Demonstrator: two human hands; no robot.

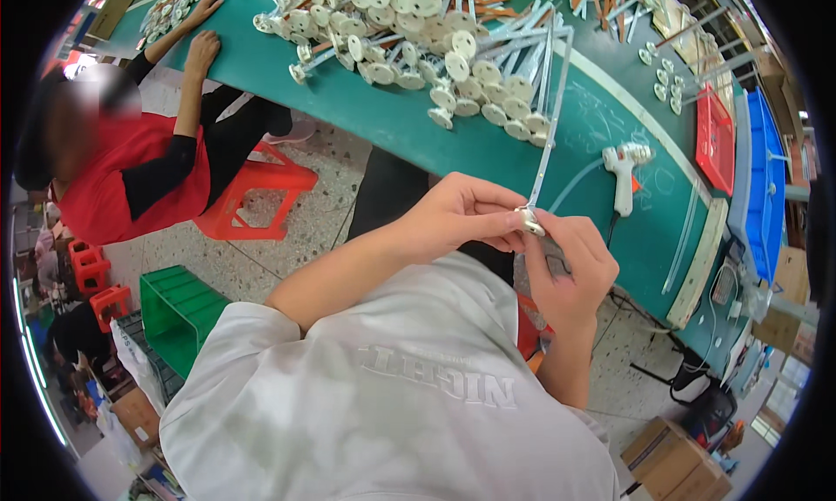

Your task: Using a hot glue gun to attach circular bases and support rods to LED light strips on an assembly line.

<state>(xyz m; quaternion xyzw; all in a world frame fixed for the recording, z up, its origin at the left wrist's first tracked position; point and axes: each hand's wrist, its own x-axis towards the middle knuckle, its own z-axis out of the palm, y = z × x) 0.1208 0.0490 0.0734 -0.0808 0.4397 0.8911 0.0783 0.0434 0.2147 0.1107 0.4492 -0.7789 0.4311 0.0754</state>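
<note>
Close in front of my chest, both hands meet at a small white round end piece with holes in it. A long, thin, pale strip rises from it, angled away over the green table. My left hand pinches the end piece from the left side. On the right, the fingers of my right hand close on it where it meets the strip. Beyond them lies a heap of similar round white end pieces on strips. To the right of my hands a white glue gun rests on the table.
The green table curves round in front of me. A red tray and a blue bin stand at its right. Several loose end pieces stand near them. At left, a co-worker in red sits on a red stool.
</note>
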